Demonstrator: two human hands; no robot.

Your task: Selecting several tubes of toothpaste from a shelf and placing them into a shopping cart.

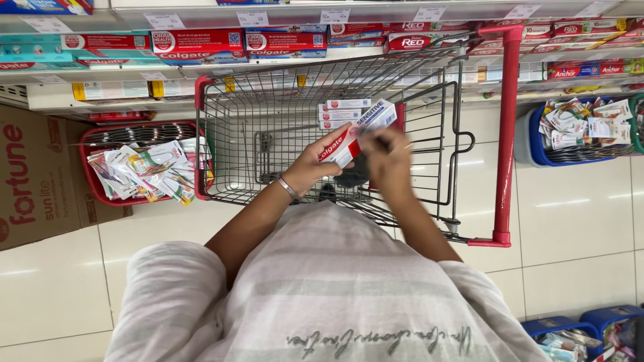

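Head view shows your left hand (315, 163) with its fingers curled around the lower end of a red and white toothpaste box (357, 133), thumb on the near face and the rest wrapped behind. Your right hand (388, 155) meets the box from the other side; its fingers are bunched against the long edge, but whether they pinch the box or only steady it I cannot tell, since the back of the hand hides the tips. A bangle (288, 188) sits on your left wrist.

You hold the box tilted, its upper end pointing away and to the right, above the open basket of the shopping cart (349, 87), not resting on anything. Three more boxes (343, 114) of the same kind lie stacked deep in the cart, beyond the one in your hands.

As I judge it, you are at the stage of looking the box over while it is held above the cart. If it is to join the others, you need only lower it past the wire rim and lay it flat beside the stack, loosening both hands once it rests.

Past the cart, the shelf (201, 50) carries rows of similar boxes. A red basket (144, 161) of small packets stands on the floor to the left, and a blue basket (577, 131) of packets stands to the right.
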